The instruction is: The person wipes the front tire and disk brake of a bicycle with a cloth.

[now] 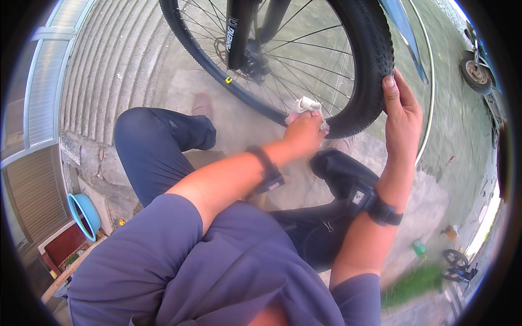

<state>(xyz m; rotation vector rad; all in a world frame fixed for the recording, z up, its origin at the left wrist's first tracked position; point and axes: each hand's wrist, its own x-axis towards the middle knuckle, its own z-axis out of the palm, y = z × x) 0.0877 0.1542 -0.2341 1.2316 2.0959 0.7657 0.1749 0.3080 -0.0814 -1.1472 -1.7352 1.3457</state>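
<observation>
A bicycle's front wheel stands before me, its knobbly black tyre (373,49) curving down toward my knees. My left hand (304,132) holds a crumpled white and pink cloth (306,106) against the lower part of the wheel; the hand hides part of the rim there. Higher up on the right, my right hand (399,102) grips the tyre's outer edge, thumb on the near side and fingers mostly behind. Thin black spokes (310,59) run to the hub (256,63), beside a black suspension fork leg (236,36) with white lettering. A yellow mark (228,80) shows on the wheel's left side.
Ribbed concrete (118,61) slopes at the left, with a light blue basin (87,212) below it. A pale hose (430,81) runs along the floor at right. Farther off are a motorcycle wheel (476,75), a green container (419,247) and a small bike (456,261).
</observation>
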